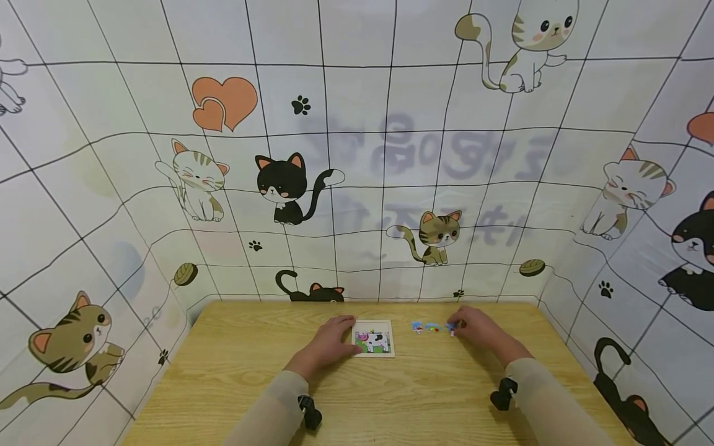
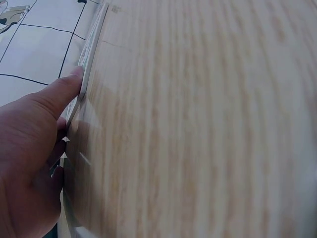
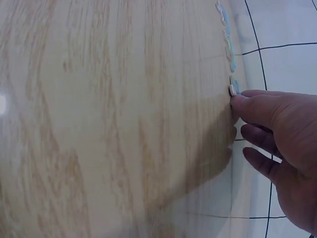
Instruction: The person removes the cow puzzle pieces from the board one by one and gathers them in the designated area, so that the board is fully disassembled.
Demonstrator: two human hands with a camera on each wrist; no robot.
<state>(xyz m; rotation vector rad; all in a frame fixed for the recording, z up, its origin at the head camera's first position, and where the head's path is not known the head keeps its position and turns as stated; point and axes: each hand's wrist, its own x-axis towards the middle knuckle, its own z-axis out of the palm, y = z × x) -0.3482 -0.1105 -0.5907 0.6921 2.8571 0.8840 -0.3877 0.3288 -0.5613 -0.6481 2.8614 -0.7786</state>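
A small framed jigsaw puzzle (image 1: pixel 373 341) with a cow picture lies flat on the table, its upper strip pale and bare. My left hand (image 1: pixel 329 342) holds the frame by its left side, fingers at the upper corner and thumb near the lower one. In the left wrist view, the thumb of that hand (image 2: pixel 29 134) touches the frame's edge (image 2: pixel 91 59). To the right, my right hand (image 1: pixel 475 323) pinches a small blue puzzle piece (image 1: pixel 450 329) at the table surface. Thumb and fingertips partly cover this piece (image 3: pixel 234 88) in the right wrist view.
Two more loose puzzle pieces, one at the left (image 1: pixel 416 327) and one in the middle (image 1: pixel 432 327), lie in a row between the frame and my right hand. The wooden table (image 1: pixel 390 402) meets cat-printed cloth walls (image 1: pixel 357 248) at its back and sides.
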